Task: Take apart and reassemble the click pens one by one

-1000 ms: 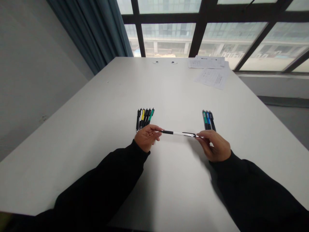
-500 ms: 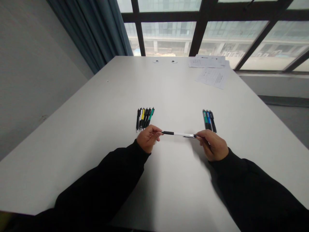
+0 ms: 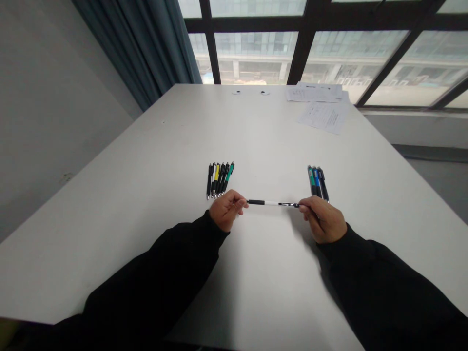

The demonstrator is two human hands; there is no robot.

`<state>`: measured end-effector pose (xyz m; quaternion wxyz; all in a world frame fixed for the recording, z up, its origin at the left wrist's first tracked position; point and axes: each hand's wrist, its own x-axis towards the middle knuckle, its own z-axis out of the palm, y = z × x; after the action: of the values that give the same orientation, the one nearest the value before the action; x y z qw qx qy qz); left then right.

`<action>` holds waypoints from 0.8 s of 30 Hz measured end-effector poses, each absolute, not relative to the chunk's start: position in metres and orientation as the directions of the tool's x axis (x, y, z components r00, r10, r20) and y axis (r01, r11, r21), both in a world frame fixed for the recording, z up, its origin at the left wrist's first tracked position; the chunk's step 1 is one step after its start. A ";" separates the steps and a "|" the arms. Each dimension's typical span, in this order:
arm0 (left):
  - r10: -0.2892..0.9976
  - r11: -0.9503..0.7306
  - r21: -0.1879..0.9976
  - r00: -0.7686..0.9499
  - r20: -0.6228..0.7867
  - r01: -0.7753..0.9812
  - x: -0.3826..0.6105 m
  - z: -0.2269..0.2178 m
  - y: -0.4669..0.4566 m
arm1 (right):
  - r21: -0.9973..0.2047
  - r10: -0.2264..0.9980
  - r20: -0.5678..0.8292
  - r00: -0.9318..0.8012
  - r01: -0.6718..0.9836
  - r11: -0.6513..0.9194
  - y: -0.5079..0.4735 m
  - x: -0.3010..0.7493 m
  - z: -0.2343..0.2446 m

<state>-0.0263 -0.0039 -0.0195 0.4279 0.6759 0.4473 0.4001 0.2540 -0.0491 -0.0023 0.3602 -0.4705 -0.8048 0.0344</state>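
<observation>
A black-and-white pen (image 3: pixel 272 203) is stretched level between my two hands just above the white table (image 3: pixel 146 161). My left hand (image 3: pixel 226 209) pinches its left tip with closed fingers. My right hand (image 3: pixel 323 217) grips the right end, fingers curled round it. A row of several pens (image 3: pixel 218 179) in black, yellow and green lies just beyond my left hand. Three pens (image 3: pixel 317 181), green, blue and dark, lie just beyond my right hand.
Loose printed sheets of paper (image 3: pixel 323 116) lie at the table's far right corner. Two small round marks (image 3: pixel 250 92) sit near the far edge. A blue curtain (image 3: pixel 146 48) hangs at the far left beside the window.
The pen has turned about its length between my fingers, so its dark clip side now shows. Both hands stay almost where they were.
</observation>
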 end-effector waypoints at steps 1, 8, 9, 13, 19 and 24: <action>0.947 -0.231 0.938 0.280 0.155 0.260 -0.026 -0.019 -0.004 | -0.394 0.783 0.547 -0.296 0.734 0.553 -0.049 0.254 -0.002; 0.943 -0.238 0.930 0.295 0.153 0.280 -0.027 -0.016 -0.005 | -0.391 0.784 0.540 -0.305 0.734 0.555 -0.049 0.255 -0.001; 0.941 -0.242 0.927 0.300 0.153 0.286 -0.027 -0.016 -0.005 | -0.393 0.786 0.536 -0.308 0.733 0.555 -0.049 0.255 -0.001; 0.938 -0.248 0.917 0.312 0.147 0.313 -0.028 -0.014 -0.005 | -0.415 0.797 0.529 -0.293 0.730 0.543 -0.050 0.255 -0.002; 0.936 -0.237 0.921 0.325 0.132 0.308 -0.028 -0.013 -0.006 | -0.430 0.808 0.517 -0.282 0.731 0.530 -0.051 0.253 0.000; 0.937 -0.225 0.929 0.327 0.123 0.295 -0.026 -0.012 -0.006 | -0.459 0.815 0.508 -0.277 0.714 0.529 -0.051 0.254 0.002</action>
<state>-0.0260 -0.0064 -0.0121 0.4336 0.6894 0.4469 0.3702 0.2537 -0.0509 0.0015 0.3613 -0.4803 -0.7961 0.0701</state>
